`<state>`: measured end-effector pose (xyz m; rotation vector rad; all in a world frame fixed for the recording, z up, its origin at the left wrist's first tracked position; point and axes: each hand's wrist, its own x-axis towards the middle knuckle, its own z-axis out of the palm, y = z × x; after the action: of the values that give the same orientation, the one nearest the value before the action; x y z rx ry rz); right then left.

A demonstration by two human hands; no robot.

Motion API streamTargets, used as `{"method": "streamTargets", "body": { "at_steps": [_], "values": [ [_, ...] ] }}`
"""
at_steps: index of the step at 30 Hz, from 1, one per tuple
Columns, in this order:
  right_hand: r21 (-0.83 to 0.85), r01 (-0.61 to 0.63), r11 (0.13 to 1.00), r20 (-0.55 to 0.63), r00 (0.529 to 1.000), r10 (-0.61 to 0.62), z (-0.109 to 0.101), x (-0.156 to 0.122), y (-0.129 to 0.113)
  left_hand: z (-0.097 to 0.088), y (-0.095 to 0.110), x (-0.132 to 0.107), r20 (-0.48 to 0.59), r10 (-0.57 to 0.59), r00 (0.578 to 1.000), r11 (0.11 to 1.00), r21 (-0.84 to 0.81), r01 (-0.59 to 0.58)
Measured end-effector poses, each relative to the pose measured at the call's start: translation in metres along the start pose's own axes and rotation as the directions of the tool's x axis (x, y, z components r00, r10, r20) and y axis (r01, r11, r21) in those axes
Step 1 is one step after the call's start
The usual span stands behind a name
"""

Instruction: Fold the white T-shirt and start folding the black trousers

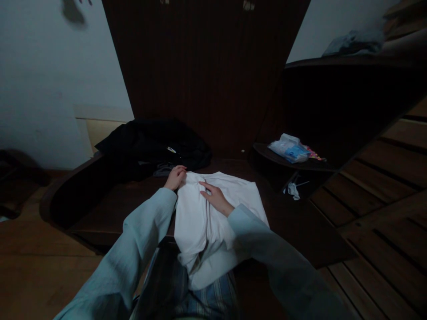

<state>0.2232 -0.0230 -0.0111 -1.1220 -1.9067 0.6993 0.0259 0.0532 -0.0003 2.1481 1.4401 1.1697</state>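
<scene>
A white cloth garment (230, 186) lies spread over the dark wooden bench (96, 213), its near end bunched and hanging over the front edge toward my lap. My left hand (175, 178) is at its far left corner, fingers bent and closed on the edge of the fabric. On top of the cloth rests my right hand (218, 200), fingers stretched out and thumb apart, touching a lengthwise fold. The left part of the garment looks doubled over. Its exact kind cannot be made out.
A black piece of clothing (156, 142) is heaped behind my left hand. To the right, a small shelf (320, 167) holds a blue-and-white plastic packet (290, 149). Below it lies a crumpled white scrap (293, 191). Wooden slats (383, 222) run along the far right.
</scene>
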Motion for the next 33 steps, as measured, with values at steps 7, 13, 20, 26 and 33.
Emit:
{"method": "streamTargets", "body": {
  "at_steps": [7,13,20,26,33],
  "values": [
    [-0.012,-0.025,1.000,-0.101,0.995,0.024,-0.004,-0.002,-0.001,-0.005,0.003,-0.007,-0.010,-0.049,0.999,0.940,0.338,0.050],
    [0.014,-0.005,1.000,-0.102,0.995,0.006,-0.002,0.001,0.005,-0.007,0.012,-0.010,-0.067,-0.190,0.980,0.856,0.478,0.199],
    [-0.044,0.051,0.998,-0.029,0.998,-0.052,-0.003,0.004,0.010,-0.011,0.014,-0.010,-0.021,-0.301,0.953,0.909,0.295,0.294],
    [-0.087,0.042,0.995,-0.007,0.999,-0.042,-0.006,0.003,0.009,-0.013,0.014,-0.011,-0.020,-0.288,0.957,0.927,0.243,0.284],
    [-0.080,-0.005,0.997,-0.012,1.000,0.004,-0.005,0.003,0.006,-0.012,0.014,-0.012,-0.054,-0.335,0.941,0.899,0.280,0.336]
  ]
}}
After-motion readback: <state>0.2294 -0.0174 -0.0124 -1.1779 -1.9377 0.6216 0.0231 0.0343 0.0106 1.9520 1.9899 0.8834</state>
